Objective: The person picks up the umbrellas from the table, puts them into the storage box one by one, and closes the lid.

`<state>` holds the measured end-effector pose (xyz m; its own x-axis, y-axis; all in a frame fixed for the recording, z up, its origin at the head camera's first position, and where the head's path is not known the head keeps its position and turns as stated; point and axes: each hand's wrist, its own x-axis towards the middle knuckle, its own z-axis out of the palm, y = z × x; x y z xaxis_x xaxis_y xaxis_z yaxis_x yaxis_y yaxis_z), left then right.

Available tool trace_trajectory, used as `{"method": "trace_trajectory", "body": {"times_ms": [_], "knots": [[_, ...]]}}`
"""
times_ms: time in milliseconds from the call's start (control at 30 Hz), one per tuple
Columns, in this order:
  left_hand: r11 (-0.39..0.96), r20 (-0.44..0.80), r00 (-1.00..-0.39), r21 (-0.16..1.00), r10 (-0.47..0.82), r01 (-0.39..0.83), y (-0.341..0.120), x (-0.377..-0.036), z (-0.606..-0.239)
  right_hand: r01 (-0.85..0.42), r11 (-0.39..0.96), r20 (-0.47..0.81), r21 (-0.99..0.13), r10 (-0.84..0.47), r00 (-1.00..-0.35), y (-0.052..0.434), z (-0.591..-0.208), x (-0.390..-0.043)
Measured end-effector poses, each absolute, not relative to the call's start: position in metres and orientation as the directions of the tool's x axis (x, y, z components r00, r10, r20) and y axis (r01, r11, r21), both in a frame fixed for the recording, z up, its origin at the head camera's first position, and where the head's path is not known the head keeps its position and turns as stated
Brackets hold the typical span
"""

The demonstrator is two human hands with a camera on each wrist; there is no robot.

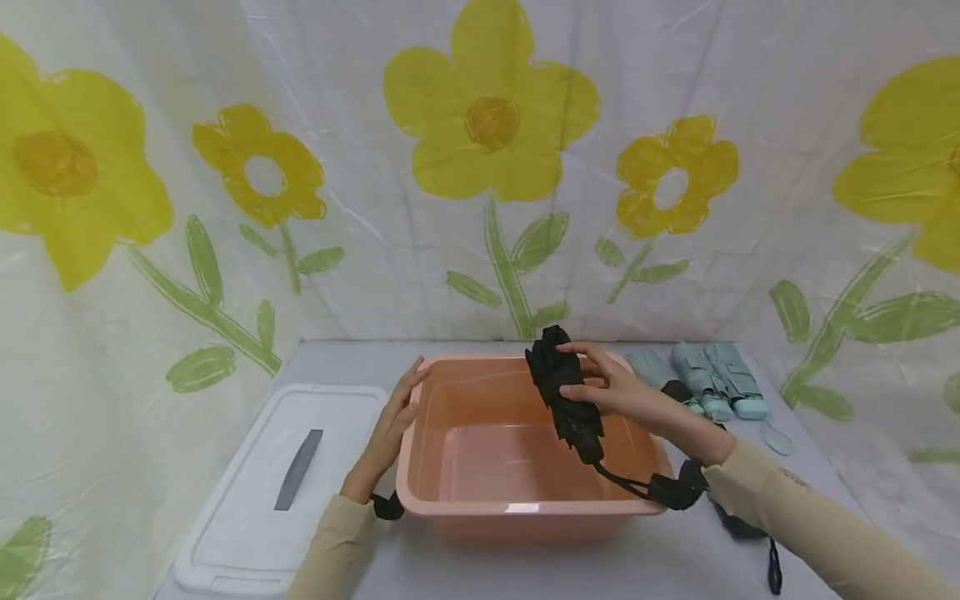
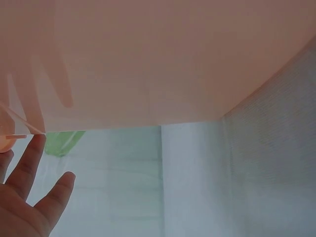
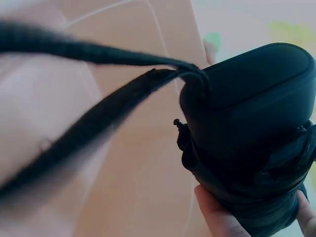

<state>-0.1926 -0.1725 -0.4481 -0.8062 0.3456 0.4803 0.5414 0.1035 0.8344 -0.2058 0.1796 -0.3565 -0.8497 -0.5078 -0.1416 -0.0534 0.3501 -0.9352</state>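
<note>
A folded black umbrella [image 1: 566, 383] is in my right hand [image 1: 611, 385], tilted above the right half of a pink plastic tub [image 1: 450, 507]. Fingers and thumb grip its gathered fabric, and the handle end points down toward me. From that end trails a looped wrist strap [image 3: 113, 106], large in the right wrist view. My left hand [image 1: 393, 421] rests against the tub's left rim, fingers fairly straight. In the left wrist view its fingertips [image 2: 37, 143] touch the edge of the tub's outer wall [image 2: 148, 64]. The visible tub floor is bare.
Several light-blue folded umbrellas [image 1: 705, 379] lie behind the tub's right side. Another black item [image 1: 738, 522] with a strap lies partly hidden under my right forearm. A white lid [image 1: 240, 492] with a grey strip lies left. A flower-printed curtain [image 1: 375, 275] hangs behind the table.
</note>
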Motion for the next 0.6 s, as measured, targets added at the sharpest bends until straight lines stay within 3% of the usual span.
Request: {"method": "trace_trajectory", "body": {"times_ms": [600], "knots": [[0.11, 0.465, -0.818, 0.844, 0.337, 0.525, -0.173, -0.192, -0.449, 0.023, 0.298, -0.193, -0.954, -0.557, -0.808, 0.134, -0.367, -0.212]]}}
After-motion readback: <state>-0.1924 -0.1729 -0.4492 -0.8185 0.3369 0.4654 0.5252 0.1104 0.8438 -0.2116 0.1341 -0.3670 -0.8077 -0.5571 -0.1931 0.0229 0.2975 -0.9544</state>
